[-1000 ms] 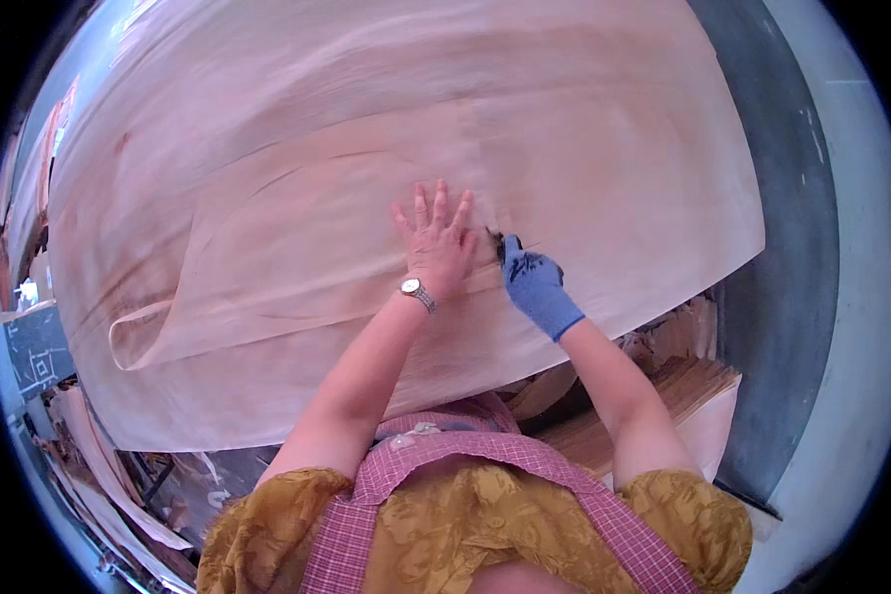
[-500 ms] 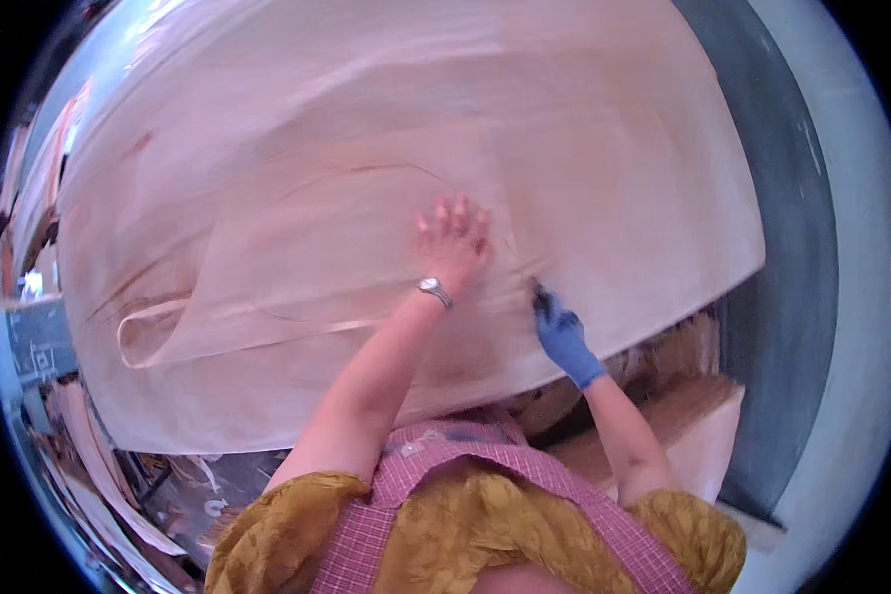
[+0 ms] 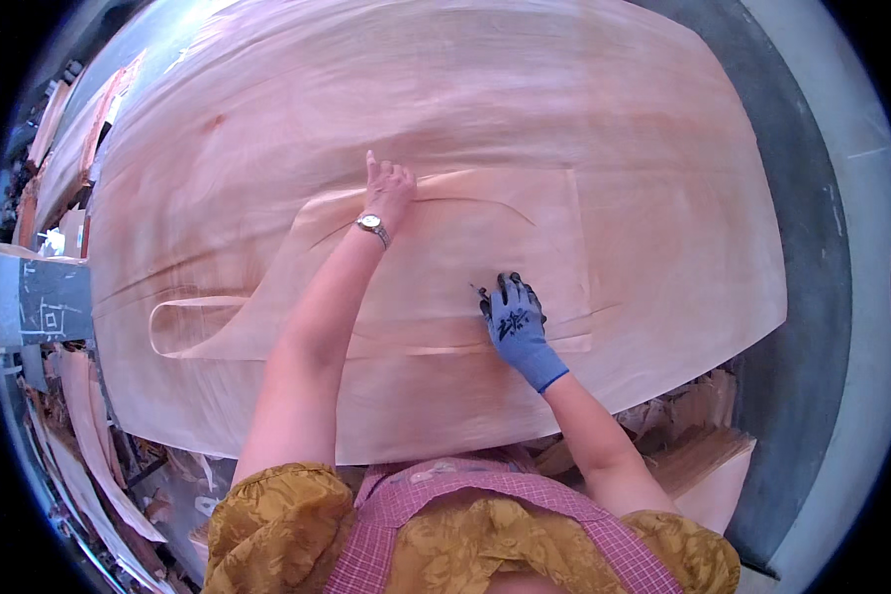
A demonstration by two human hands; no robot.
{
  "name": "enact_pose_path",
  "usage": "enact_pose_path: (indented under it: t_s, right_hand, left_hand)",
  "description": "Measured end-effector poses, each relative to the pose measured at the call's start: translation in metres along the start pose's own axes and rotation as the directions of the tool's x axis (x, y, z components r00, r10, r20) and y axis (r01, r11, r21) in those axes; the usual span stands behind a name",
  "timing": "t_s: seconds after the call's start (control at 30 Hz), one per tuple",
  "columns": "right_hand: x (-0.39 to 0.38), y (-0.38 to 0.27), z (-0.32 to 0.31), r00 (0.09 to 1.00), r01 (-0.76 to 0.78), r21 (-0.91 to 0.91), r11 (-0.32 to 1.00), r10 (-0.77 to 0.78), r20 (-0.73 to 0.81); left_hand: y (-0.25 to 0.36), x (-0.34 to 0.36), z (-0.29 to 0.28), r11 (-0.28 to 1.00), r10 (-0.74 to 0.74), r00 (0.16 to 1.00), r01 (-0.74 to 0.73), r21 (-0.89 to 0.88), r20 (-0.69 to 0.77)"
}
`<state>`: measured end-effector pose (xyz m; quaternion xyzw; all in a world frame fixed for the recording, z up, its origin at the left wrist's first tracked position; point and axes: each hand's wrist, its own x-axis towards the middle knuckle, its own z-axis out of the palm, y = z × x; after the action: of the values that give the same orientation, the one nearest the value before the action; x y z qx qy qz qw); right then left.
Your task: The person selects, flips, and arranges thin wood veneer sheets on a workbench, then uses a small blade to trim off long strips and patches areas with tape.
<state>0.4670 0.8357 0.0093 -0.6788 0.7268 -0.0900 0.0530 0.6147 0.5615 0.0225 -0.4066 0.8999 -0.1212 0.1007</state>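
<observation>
Lying in the middle of a large sheet (image 3: 683, 257), the small sheet (image 3: 436, 257) looks thin and peach-tan, with a straight right edge, a curved dark crease near its top and a left end curling over into a loop. The bare left hand (image 3: 390, 190) is at its upper edge, index finger extended, the others bent; whether they pinch it, I cannot tell. The gloved right hand (image 3: 513, 315) rests lower, fingers slightly spread, its grip unclear.

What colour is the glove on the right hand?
The glove is blue, with black on its fingers; the head view shows it best.
</observation>
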Motion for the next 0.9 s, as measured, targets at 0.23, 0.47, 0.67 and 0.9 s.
enact_pose_path:
  t_s: [0.23, 0.47, 0.67, 0.9]
  right_hand:
    - [0.001, -0.003, 0.004, 0.996, -0.002, -0.071, 0.997, 0.008, 0.084]
    - [-0.004, 0.001, 0.011, 0.994, -0.006, -0.155, 0.988, 0.022, 0.103]
    - [0.003, -0.012, 0.006, 1.0, 0.019, -0.185, 0.982, -0.015, 0.022]
    - [0.006, -0.015, 0.0, 0.998, 0.008, -0.151, 0.988, 0.002, 0.066]
  left_hand:
    - [-0.08, -0.09, -0.048, 0.762, 0.043, 0.985, -0.139, -0.633, -0.165]
    - [-0.145, -0.293, -0.04, 0.639, 0.03, 0.924, 0.275, -0.718, 0.38]
    - [-0.115, -0.355, 0.053, 0.968, -0.049, 0.999, 0.043, -0.247, -0.018]
    - [-0.122, -0.349, 0.045, 0.971, 0.044, 0.999, -0.042, -0.234, 0.005]
